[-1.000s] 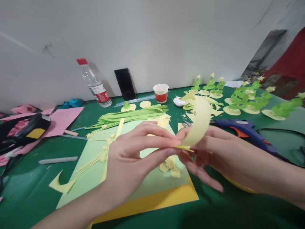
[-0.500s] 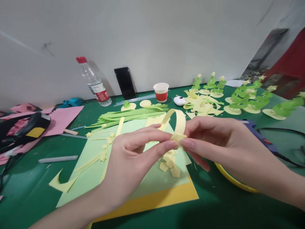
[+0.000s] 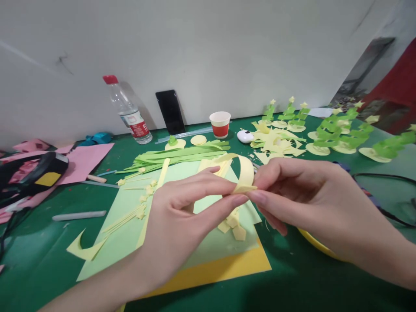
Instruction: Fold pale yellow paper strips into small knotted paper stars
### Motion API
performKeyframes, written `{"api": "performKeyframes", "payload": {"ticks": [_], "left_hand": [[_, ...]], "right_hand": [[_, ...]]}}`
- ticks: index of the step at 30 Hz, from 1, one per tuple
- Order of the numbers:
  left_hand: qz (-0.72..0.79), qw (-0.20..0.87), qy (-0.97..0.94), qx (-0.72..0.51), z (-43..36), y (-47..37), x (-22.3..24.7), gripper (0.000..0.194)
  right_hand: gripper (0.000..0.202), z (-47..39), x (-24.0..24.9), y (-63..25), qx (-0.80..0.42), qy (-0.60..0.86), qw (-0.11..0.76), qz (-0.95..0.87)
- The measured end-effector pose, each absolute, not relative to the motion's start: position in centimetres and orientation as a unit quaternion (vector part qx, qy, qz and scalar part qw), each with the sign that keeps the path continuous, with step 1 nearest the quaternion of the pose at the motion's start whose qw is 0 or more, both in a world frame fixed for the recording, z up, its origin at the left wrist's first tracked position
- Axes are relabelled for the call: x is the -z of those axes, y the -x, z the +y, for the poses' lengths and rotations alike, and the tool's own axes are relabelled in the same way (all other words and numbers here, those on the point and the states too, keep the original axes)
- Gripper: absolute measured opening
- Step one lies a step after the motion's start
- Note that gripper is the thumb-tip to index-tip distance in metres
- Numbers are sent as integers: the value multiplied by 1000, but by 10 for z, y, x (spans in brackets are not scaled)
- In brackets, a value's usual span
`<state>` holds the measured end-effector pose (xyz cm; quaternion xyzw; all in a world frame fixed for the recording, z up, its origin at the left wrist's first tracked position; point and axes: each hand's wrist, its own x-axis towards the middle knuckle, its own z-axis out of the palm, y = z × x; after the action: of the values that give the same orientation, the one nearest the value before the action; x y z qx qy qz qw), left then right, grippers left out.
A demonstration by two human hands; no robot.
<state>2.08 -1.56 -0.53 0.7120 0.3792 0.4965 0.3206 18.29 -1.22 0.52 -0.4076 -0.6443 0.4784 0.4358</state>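
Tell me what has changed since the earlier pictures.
The yellow paper strip has swung down and leftward, from standing tall into a low arch. The right hand has taken hold of its folded end, beside the left hand, which still pinches it. The right hand now hides most of the glue gun. The bottle and paper cup stayed put.

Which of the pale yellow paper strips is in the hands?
The looped strip, its folded end pinched by the left hand and right hand; the other yellow strips lie on or beside the light green sheet.
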Motion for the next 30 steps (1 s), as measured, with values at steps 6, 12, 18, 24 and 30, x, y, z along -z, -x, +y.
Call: {"api": "performKeyframes", "payload": {"ticks": [6,12,18,24,30], "left_hand": [[366,261,-743,-496,-16,-19,5,14],[372,244,-760,-475,-16,-18,5,13],[361,210,-786,-455,-15,-18,3,14],[353,186,-799,-450,-15,-17,2,16],[363,190,-800,-438,-15,-17,4,15]], "right_hand": [[14,-14,-5,-184,-450,406,449,-656],[12,-14,-5,-184,-437,415,466,-648],[12,-14,-3,-183,-423,407,479,-653],[11,-13,2,-185,-392,390,493,-672],[13,-10,-5,-183,-418,402,475,-662]]}}
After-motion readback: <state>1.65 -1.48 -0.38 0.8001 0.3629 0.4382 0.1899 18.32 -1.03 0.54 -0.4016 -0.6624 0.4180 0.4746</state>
